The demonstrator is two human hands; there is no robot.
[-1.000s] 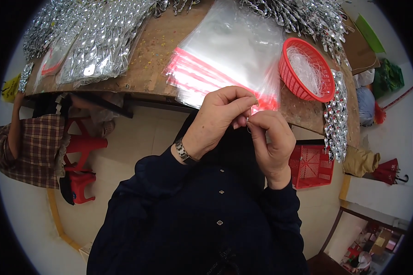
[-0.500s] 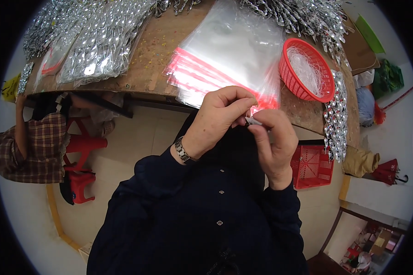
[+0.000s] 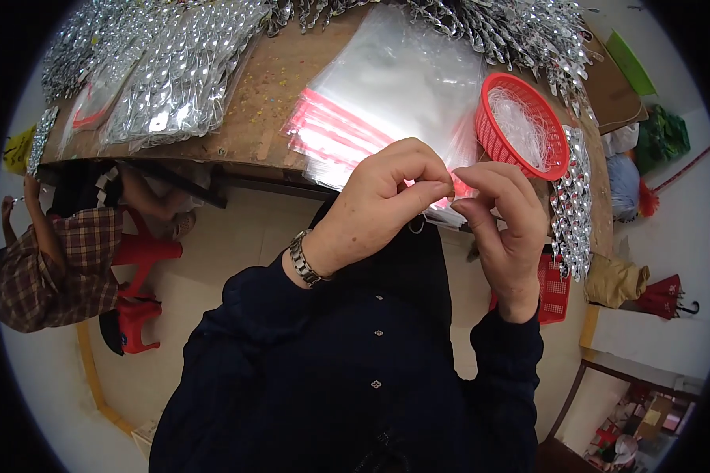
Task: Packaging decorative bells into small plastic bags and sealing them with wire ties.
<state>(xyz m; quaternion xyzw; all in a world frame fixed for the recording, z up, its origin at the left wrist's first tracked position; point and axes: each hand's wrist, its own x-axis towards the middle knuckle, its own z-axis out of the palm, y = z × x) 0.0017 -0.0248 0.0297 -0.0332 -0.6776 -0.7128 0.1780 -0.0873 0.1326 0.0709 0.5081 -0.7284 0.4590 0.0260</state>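
Note:
My left hand, with a metal-band watch on its wrist, pinches thumb and forefinger together in front of the table's edge. What those fingertips hold is too small to make out. My right hand meets it there, its fingers curled and its thumb and forefinger close around the left fingertips; anything between them is hidden. A small pale loop shows just below my left fingers. Behind the hands lies a stack of clear plastic bags with red-striped edges.
A red basket of clear thread stands right of the bags. Silver twisted ornaments cover the table's left, with more silver strands hanging over its right edge. A red crate is below. Another person sits at the left.
My right hand has shifted right and slightly up, and the small silvery piece at its fingertips no longer shows there. My left hand has moved slightly. The person at left has shifted their arms.

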